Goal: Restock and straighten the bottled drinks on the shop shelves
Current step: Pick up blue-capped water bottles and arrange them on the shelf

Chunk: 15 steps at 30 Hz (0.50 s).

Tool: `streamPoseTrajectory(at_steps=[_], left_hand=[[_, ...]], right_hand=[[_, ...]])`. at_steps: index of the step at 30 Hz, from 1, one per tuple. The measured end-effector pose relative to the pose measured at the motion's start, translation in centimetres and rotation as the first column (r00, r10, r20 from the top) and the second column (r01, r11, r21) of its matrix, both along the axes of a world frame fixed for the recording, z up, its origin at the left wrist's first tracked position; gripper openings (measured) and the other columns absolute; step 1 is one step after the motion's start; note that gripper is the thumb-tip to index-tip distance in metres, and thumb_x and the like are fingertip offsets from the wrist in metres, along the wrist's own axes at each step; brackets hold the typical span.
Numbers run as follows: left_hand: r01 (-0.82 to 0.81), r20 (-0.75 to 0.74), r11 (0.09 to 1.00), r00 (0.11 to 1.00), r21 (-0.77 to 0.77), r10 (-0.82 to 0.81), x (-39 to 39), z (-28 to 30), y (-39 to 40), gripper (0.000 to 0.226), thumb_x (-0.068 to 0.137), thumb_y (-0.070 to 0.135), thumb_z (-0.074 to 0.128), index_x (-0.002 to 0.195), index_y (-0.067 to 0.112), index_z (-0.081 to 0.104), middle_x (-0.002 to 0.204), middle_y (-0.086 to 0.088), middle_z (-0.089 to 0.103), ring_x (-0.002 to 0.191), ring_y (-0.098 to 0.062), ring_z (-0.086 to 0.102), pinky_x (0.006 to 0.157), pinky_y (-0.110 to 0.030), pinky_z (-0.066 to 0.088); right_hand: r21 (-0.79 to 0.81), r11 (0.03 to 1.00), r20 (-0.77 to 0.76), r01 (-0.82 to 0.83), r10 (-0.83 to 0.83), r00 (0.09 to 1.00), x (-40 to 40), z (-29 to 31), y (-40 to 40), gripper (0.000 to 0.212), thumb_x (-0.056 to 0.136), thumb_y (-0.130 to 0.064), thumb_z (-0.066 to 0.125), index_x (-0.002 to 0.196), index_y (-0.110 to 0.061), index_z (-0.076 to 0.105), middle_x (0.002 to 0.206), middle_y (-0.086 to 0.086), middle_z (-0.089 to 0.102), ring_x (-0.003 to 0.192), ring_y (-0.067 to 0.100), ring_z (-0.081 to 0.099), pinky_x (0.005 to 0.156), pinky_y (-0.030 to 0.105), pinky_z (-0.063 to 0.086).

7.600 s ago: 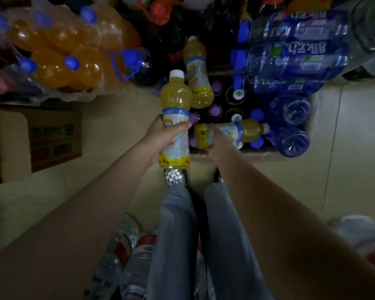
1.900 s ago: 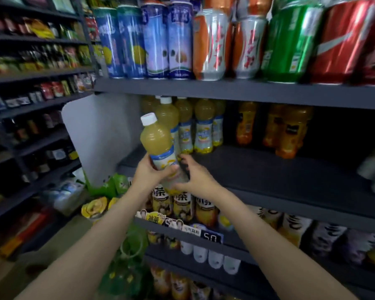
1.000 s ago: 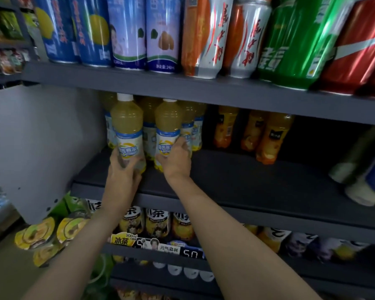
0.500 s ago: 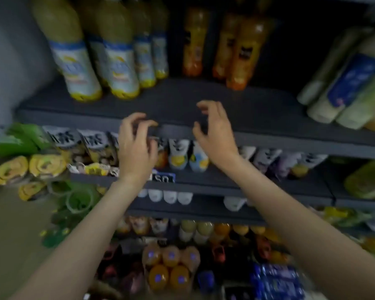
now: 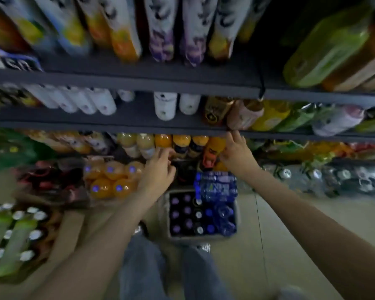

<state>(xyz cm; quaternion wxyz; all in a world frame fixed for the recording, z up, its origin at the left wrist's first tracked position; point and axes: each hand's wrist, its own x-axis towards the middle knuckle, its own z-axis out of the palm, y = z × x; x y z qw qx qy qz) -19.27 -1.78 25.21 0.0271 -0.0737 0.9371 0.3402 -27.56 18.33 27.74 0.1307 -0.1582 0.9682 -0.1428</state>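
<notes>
Fingers of both the left hand (image 5: 158, 174) and right hand (image 5: 236, 153) hang loose, grasping nothing, above the crate (image 5: 168, 215) of bottles.

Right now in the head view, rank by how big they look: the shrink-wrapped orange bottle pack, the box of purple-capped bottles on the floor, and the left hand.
1. Box of purple-capped bottles
2. Orange bottle pack, close behind; nearly alike
3. Left hand, smallest

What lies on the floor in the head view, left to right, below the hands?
Pack of green bottles → shrink-wrapped orange bottles with blue caps → open box of purple-capped bottles → clear wrapped bottles at far right.
</notes>
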Motion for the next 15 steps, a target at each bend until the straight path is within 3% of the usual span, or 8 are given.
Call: streamPoseTrajectory(at_steps=[3,7,11,15], left_hand=[[0.046,0.225,0.995,0.972,0.087,-0.065,1.0,-5.6,3.3,0.031,0.083,0.008,0.052,0.114,0.007,0.052,0.100,-0.006,0.063,0.092,-0.031,0.060,0.083,-0.043,0.047],[-0.012,0.423,0.991,0.905,0.131,-0.045,0.4,-13.4,5.5,0.033,0.083,0.003,0.056,0.116,0.004,0.048,0.095,-0.009,0.065,0.090,-0.032,0.061,0.082,-0.045,0.048],[-0.080,0.488,0.989,0.873,0.124,0.009,0.8,-20.8,6.7,0.032,0.084,0.004,0.055,0.116,0.004,0.048,0.102,-0.012,0.065,0.097,-0.032,0.061,0.085,-0.041,0.047],[-0.148,0.576,0.983,0.816,0.111,0.058,2.8,-27.8,7.9,0.032,0.085,0.007,0.052,0.117,0.011,0.049,0.107,-0.009,0.064,0.101,-0.027,0.059,0.084,-0.033,0.044]], right_hand=[[0.132,0.991,0.231,0.032,-0.062,0.971,1.2,-7.9,5.2,0.050,0.084,-0.013,0.057,0.129,-0.001,0.040,0.128,0.020,0.039,0.119,0.039,0.038,0.095,0.042,0.033],[0.212,0.976,0.396,0.041,-0.125,0.910,2.1,-17.9,8.3,0.066,0.085,-0.018,0.062,0.141,-0.005,0.028,0.142,0.019,0.030,0.129,0.037,0.032,0.102,0.043,0.034],[0.244,0.968,0.455,-0.062,-0.058,0.889,2.7,-27.0,9.0,0.073,0.086,-0.023,0.063,0.144,-0.004,0.022,0.148,0.017,0.025,0.135,0.035,0.026,0.104,0.044,0.033],[0.351,0.921,0.407,-0.167,0.011,0.913,2.2,-34.5,9.6,0.080,0.084,-0.028,0.066,0.145,-0.006,0.019,0.148,0.016,0.024,0.136,0.033,0.025,0.108,0.042,0.026]])
